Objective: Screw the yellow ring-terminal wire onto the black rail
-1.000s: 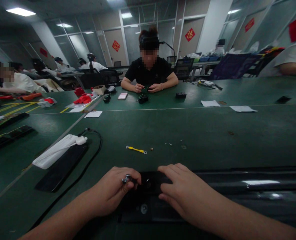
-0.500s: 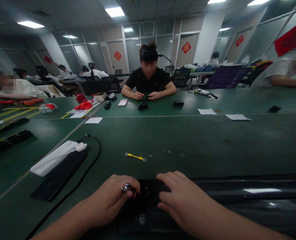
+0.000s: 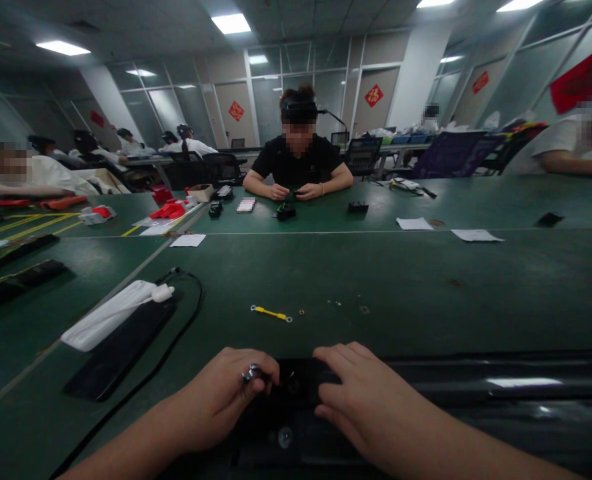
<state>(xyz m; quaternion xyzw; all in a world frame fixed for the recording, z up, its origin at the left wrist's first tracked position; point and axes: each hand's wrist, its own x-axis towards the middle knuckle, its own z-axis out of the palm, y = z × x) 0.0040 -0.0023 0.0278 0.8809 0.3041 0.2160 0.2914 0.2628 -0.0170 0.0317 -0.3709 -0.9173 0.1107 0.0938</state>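
A long glossy black part (image 3: 516, 407) lies along the near edge of the green table (image 3: 406, 287). My left hand (image 3: 236, 390) is closed on a small shiny metal piece (image 3: 251, 373), at the left end of the black part. To its right, my right hand (image 3: 349, 393) rests on the black part with its fingers apart and nothing visible in them. Between and below the hands a round metal screw head (image 3: 285, 437) shows on the black surface. Beyond the hands lie a yellow strap with ring ends (image 3: 271, 313) and a small brass-coloured ring (image 3: 302, 312).
On the left are a white power bank (image 3: 111, 313), a black slab (image 3: 121, 350) and a black cable (image 3: 176, 347). A person in black (image 3: 299, 160) sits opposite, handling something small. White papers (image 3: 476, 235) and red items (image 3: 169, 209) lie farther off.
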